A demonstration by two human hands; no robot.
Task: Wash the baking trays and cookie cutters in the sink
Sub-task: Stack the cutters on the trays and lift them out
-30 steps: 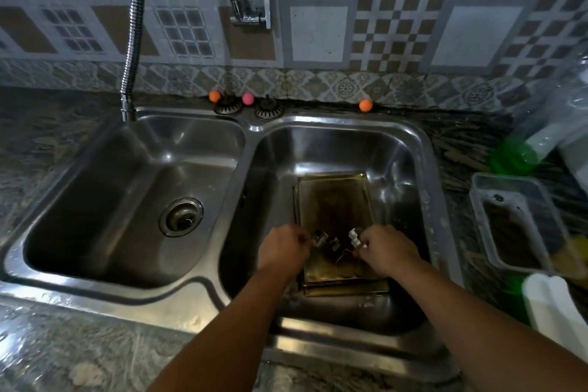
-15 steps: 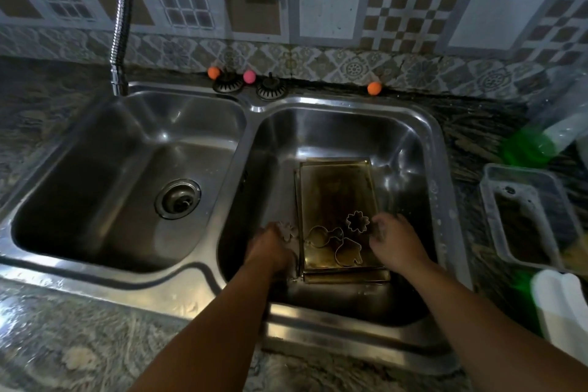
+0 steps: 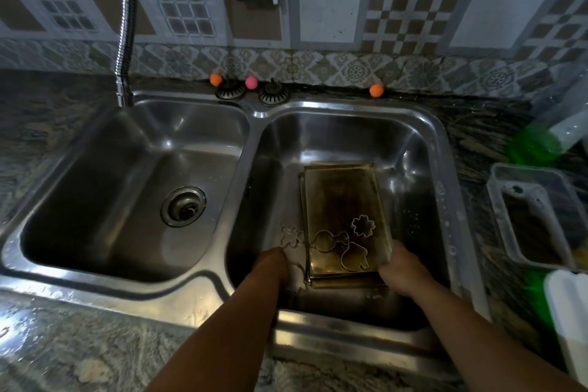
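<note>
Early stage. Stained baking trays [image 3: 342,200] stacked in right sink [image 3: 442,149] basin, cookie cutters [image 3: 353,256] on top, one beside. No water running. Left hand [image 3: 272,267], right hand [image 3: 402,270] at trays' near corners; finger state hidden.

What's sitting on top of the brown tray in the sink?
Three metal cookie cutters lie on the top baking tray: a flower, a round one and a mushroom shape. Another tray's edge peeks out underneath; the rest of it is covered.

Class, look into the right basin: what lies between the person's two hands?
In the head view, the near end of the stacked baking trays lies between the left hand and right hand, carrying cookie cutters.
</note>
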